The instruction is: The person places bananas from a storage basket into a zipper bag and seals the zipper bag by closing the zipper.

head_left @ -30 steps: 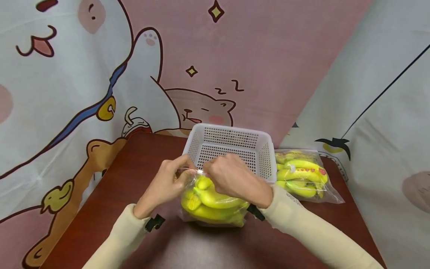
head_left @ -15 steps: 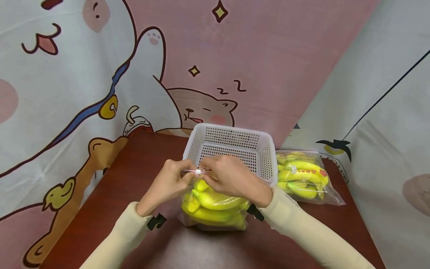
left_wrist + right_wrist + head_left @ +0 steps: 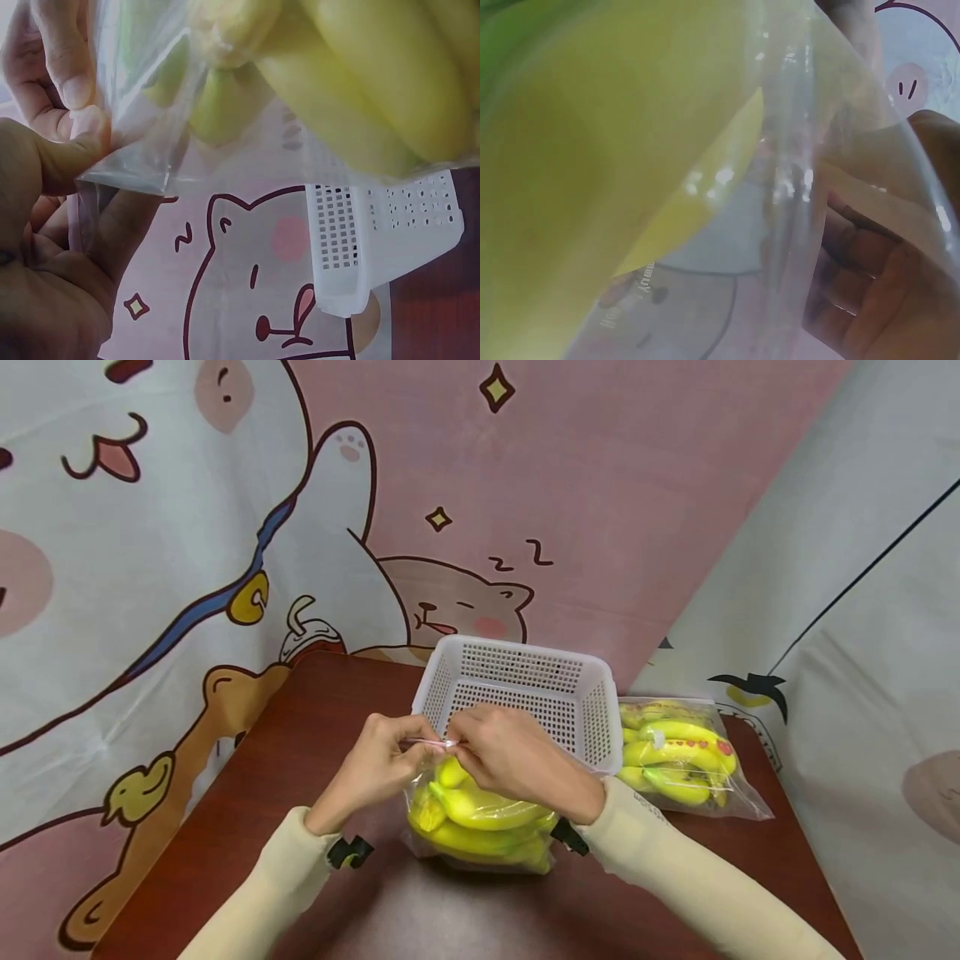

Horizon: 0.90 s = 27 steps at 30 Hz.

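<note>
Hands [image 3: 442,756] pinch banana bag [image 3: 480,818]; print unreadable.

cartoon cat backdrop [image 3: 225,527], dark wooden table [image 3: 300,793]

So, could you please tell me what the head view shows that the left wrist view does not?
Only the head view shows the right hand, the second bag of bananas lying right of the basket, the brown table and both cream sleeves. Only the left wrist view shows, close up, the left hand's fingertips pinching the clear bag's top corner. Both show the left hand, the clear bag of bananas and the white perforated basket behind it, before the cartoon cat backdrop.
</note>
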Tool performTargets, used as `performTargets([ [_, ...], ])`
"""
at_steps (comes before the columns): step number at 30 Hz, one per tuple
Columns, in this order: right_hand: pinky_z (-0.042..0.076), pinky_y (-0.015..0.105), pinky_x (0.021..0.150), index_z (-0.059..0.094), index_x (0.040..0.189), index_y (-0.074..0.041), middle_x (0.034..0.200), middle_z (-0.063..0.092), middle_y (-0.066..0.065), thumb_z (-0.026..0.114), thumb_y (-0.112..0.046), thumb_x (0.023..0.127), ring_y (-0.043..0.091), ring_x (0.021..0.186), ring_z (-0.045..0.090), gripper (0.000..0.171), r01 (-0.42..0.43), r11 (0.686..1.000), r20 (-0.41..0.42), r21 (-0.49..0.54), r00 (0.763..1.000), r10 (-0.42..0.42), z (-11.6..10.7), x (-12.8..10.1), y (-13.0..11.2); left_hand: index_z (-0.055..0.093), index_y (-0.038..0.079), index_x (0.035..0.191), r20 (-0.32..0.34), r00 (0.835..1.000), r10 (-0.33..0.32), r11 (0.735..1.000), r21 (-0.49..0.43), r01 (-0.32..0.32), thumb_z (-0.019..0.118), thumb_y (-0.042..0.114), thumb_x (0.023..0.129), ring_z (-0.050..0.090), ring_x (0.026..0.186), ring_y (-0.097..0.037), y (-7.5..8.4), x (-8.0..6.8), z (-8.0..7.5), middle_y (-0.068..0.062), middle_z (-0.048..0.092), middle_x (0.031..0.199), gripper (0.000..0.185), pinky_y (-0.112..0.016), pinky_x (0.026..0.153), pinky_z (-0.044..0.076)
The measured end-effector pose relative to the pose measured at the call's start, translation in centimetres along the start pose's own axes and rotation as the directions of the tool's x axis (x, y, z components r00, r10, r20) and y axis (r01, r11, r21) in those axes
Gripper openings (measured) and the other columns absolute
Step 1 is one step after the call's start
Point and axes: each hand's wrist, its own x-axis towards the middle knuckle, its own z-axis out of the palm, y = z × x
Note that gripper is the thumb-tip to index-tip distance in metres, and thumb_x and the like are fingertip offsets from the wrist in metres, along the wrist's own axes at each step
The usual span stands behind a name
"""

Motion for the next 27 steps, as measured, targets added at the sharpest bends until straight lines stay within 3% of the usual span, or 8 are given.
performTargets([
  [9,0.048,0.020,0.060,0.068,0.092,-0.017,0.083,0.067,-0.007,0.066,-0.011,0.093,0.007,0.071,0.055,0.006,0.004,1.000,-0.016,-0.004,1.000,-0.004,0.00,-0.60,0.22,0.075,0.012,0.079,0.015,1.000,-0.016,1.000,-0.001,0.016,0.071,-0.003,0.089,0.057,0.054,-0.004,0.11,0.13,-0.10,0.000,0.076,0.077,0.019,-0.024,0.051,0.054],
  [17,0.046,0.016,0.061,0.070,0.088,-0.018,0.082,0.065,-0.009,0.071,-0.023,0.096,0.004,0.069,0.052,0.009,-0.014,0.996,0.002,0.093,1.000,0.014,-0.06,-0.38,0.33,0.074,0.015,0.084,0.077,0.995,0.055,0.996,0.071,-0.060,0.070,0.001,0.092,0.037,0.045,0.002,0.32,0.07,-0.49,0.003,0.068,0.070,0.016,-0.020,0.044,0.039],
  [22,0.049,0.018,0.065,0.072,0.089,-0.016,0.084,0.066,-0.006,0.071,-0.025,0.097,0.006,0.072,0.055,0.012,0.052,0.997,-0.030,0.053,0.998,-0.050,0.05,-0.32,0.19,0.072,0.015,0.082,0.063,0.994,0.095,0.993,0.067,-0.099,0.067,-0.004,0.090,0.034,0.044,0.004,0.00,0.07,-0.37,0.004,0.063,0.064,0.021,-0.018,0.042,0.036],
  [27,0.052,0.019,0.068,0.074,0.092,-0.017,0.086,0.068,-0.006,0.072,-0.023,0.096,0.007,0.075,0.057,0.008,0.036,0.998,-0.027,0.044,0.999,-0.035,0.09,-0.55,0.22,0.070,0.015,0.078,0.050,0.995,0.085,0.994,0.060,-0.088,0.070,-0.002,0.090,0.036,0.045,0.002,-0.14,0.08,-0.39,0.004,0.060,0.062,0.021,-0.019,0.043,0.036],
])
